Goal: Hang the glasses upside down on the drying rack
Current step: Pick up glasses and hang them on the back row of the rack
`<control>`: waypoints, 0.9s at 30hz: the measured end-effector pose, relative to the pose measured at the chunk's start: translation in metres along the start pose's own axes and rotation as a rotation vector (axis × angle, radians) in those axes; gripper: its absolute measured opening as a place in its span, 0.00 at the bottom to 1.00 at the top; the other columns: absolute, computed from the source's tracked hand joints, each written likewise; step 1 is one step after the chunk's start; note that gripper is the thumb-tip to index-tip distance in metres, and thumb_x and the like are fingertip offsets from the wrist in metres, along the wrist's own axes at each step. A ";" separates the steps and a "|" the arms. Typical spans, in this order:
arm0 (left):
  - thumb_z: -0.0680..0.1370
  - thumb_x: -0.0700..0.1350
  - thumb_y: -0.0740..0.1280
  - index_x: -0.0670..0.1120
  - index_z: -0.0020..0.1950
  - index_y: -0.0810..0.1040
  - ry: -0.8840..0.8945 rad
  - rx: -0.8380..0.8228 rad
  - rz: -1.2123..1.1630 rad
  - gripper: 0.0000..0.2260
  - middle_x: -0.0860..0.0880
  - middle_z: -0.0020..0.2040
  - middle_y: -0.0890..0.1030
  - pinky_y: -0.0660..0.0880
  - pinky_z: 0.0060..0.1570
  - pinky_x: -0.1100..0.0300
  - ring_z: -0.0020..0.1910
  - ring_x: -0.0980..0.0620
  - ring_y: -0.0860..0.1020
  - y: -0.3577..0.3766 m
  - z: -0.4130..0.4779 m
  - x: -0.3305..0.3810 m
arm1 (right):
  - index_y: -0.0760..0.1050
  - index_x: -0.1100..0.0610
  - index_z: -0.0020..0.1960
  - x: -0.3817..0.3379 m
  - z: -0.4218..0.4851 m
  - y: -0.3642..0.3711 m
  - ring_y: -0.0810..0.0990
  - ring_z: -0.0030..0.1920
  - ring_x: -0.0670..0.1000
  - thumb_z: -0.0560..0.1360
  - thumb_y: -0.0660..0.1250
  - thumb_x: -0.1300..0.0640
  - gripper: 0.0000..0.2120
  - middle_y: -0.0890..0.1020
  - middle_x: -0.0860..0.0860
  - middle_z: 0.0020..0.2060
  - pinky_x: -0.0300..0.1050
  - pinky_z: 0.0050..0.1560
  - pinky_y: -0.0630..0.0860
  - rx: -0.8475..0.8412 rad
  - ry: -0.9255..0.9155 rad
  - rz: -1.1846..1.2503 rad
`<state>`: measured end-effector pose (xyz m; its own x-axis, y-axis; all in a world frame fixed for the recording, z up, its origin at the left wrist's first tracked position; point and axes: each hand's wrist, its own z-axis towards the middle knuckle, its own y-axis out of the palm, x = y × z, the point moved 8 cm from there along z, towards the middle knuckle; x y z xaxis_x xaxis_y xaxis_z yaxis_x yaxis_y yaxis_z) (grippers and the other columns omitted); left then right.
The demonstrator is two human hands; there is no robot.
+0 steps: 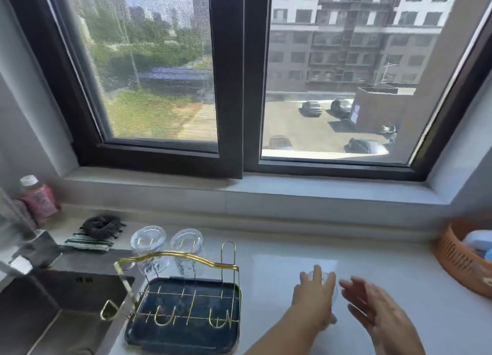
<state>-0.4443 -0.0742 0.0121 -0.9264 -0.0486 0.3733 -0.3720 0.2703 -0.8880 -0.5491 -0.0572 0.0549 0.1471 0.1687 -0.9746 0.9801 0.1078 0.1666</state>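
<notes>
Your left hand (315, 298) reaches forward over the worktop (386, 269), fingers spread and wrapped over a clear glass (326, 280) standing right of the drying rack (186, 296). Your right hand (372, 304) hovers just beside it, palm turned inward, fingers loosely extended and holding nothing. Most of that glass is hidden behind your left hand; only its rim and a sliver of its base show, and motion blur softens both hands. Two glasses (149, 244) already hang upside down on the rack's rear prongs. One rear prong stands bare, as do the front hooks. Bare worktop lies between rack and hands; an orange basket (458, 264) sits at the right edge, the sink (53, 314) left of the rack.
</notes>
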 end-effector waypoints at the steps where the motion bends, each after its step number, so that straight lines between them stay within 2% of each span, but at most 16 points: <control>1: 0.73 0.43 0.68 0.47 0.72 0.54 -0.011 0.035 -0.022 0.32 0.40 0.74 0.54 0.66 0.63 0.41 0.68 0.34 0.58 -0.003 0.000 0.000 | 0.76 0.57 0.48 0.005 0.004 -0.003 0.83 0.39 0.44 0.79 0.53 0.57 0.12 0.85 0.50 0.40 0.35 0.38 0.78 0.007 0.011 -0.022; 4: 0.73 0.44 0.67 0.49 0.69 0.59 -0.098 0.190 -0.282 0.27 0.43 0.70 0.61 0.68 0.63 0.46 0.65 0.39 0.64 -0.028 -0.011 -0.008 | 0.74 0.59 0.52 0.011 0.008 -0.015 0.77 0.55 0.57 0.77 0.57 0.53 0.11 0.79 0.60 0.54 0.44 0.52 0.73 0.131 0.021 -0.064; 5: 0.73 0.46 0.67 0.50 0.69 0.60 -0.109 0.243 -0.423 0.27 0.45 0.69 0.62 0.67 0.63 0.49 0.65 0.42 0.65 -0.038 -0.019 -0.011 | 0.72 0.59 0.57 0.010 0.007 -0.014 0.74 0.59 0.60 0.74 0.61 0.47 0.18 0.76 0.60 0.58 0.48 0.55 0.70 0.173 0.038 -0.066; 7: 0.71 0.48 0.69 0.54 0.67 0.61 -0.070 0.334 -0.728 0.27 0.49 0.64 0.65 0.69 0.61 0.57 0.60 0.50 0.69 -0.059 -0.040 -0.011 | 0.68 0.57 0.61 0.015 0.008 -0.003 0.75 0.56 0.58 0.63 0.65 0.33 0.36 0.75 0.57 0.60 0.51 0.53 0.76 0.154 0.117 0.077; 8: 0.70 0.48 0.70 0.57 0.64 0.62 -0.022 0.369 -0.867 0.26 0.52 0.61 0.66 0.71 0.57 0.61 0.55 0.55 0.71 -0.070 -0.053 -0.009 | 0.68 0.58 0.61 0.015 0.009 0.009 0.78 0.53 0.58 0.62 0.64 0.33 0.37 0.77 0.57 0.59 0.50 0.48 0.80 0.086 0.150 0.223; 10: 0.68 0.46 0.70 0.61 0.58 0.62 0.070 0.444 -1.015 0.24 0.55 0.57 0.67 0.72 0.50 0.69 0.49 0.62 0.71 -0.092 -0.079 -0.008 | 0.73 0.59 0.58 -0.005 0.010 0.041 0.83 0.47 0.57 0.67 0.61 0.40 0.28 0.82 0.59 0.54 0.49 0.39 0.83 -0.105 0.159 0.434; 12: 0.69 0.45 0.71 0.61 0.58 0.61 0.115 0.533 -0.998 0.25 0.53 0.59 0.68 0.73 0.53 0.67 0.52 0.63 0.72 -0.117 -0.103 -0.016 | 0.78 0.55 0.52 -0.028 0.009 0.068 0.84 0.44 0.53 0.69 0.60 0.46 0.18 0.85 0.57 0.47 0.46 0.37 0.82 -0.241 0.099 0.445; 13: 0.70 0.45 0.71 0.61 0.61 0.60 0.130 0.558 -0.935 0.27 0.53 0.63 0.68 0.72 0.58 0.65 0.56 0.62 0.71 -0.130 -0.116 -0.022 | 0.78 0.54 0.51 -0.038 0.009 0.079 0.84 0.43 0.52 0.68 0.62 0.48 0.16 0.85 0.56 0.45 0.44 0.36 0.82 -0.271 0.055 0.410; 15: 0.71 0.51 0.70 0.58 0.69 0.56 0.129 0.596 -0.742 0.32 0.58 0.69 0.62 0.61 0.64 0.70 0.65 0.62 0.63 -0.154 -0.141 -0.049 | 0.76 0.54 0.56 -0.059 0.010 0.103 0.82 0.45 0.50 0.66 0.64 0.48 0.20 0.83 0.53 0.46 0.42 0.37 0.81 -0.265 -0.059 0.240; 17: 0.71 0.55 0.68 0.56 0.71 0.55 0.066 0.698 -0.616 0.33 0.61 0.69 0.58 0.53 0.64 0.74 0.67 0.64 0.57 -0.180 -0.172 -0.099 | 0.71 0.51 0.61 -0.076 0.014 0.126 0.79 0.51 0.50 0.67 0.66 0.49 0.23 0.79 0.52 0.53 0.46 0.46 0.77 -0.191 -0.178 -0.043; 19: 0.72 0.56 0.65 0.52 0.71 0.60 -0.093 0.840 -0.514 0.29 0.55 0.72 0.61 0.54 0.68 0.64 0.71 0.58 0.58 -0.198 -0.205 -0.166 | 0.68 0.51 0.64 -0.088 0.017 0.154 0.73 0.59 0.53 0.69 0.69 0.52 0.25 0.73 0.54 0.61 0.49 0.56 0.71 -0.164 -0.312 -0.309; 21: 0.75 0.54 0.63 0.46 0.70 0.63 -0.331 0.894 -0.403 0.27 0.47 0.73 0.63 0.56 0.71 0.52 0.72 0.50 0.59 -0.202 -0.227 -0.234 | 0.64 0.56 0.66 -0.089 0.020 0.187 0.70 0.61 0.54 0.69 0.71 0.52 0.29 0.70 0.57 0.64 0.49 0.60 0.66 -0.188 -0.413 -0.558; 23: 0.76 0.54 0.61 0.44 0.72 0.60 -0.458 0.813 -0.460 0.27 0.43 0.74 0.61 0.56 0.71 0.47 0.73 0.46 0.58 -0.190 -0.230 -0.280 | 0.62 0.59 0.68 -0.079 0.022 0.217 0.69 0.62 0.55 0.68 0.72 0.51 0.33 0.69 0.59 0.64 0.49 0.61 0.66 -0.225 -0.459 -0.764; 27: 0.77 0.54 0.60 0.44 0.73 0.55 -0.494 0.688 -0.669 0.29 0.42 0.75 0.57 0.57 0.70 0.47 0.73 0.45 0.57 -0.158 -0.217 -0.316 | 0.61 0.57 0.68 -0.043 0.028 0.258 0.70 0.62 0.56 0.66 0.73 0.48 0.37 0.69 0.57 0.64 0.51 0.62 0.68 -0.317 -0.421 -1.080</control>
<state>-0.0802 0.1068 0.0926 -0.3871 -0.4102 0.8258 -0.6214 -0.5456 -0.5623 -0.2985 -0.0643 0.1355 -0.6402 -0.4841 -0.5964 0.5566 0.2428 -0.7945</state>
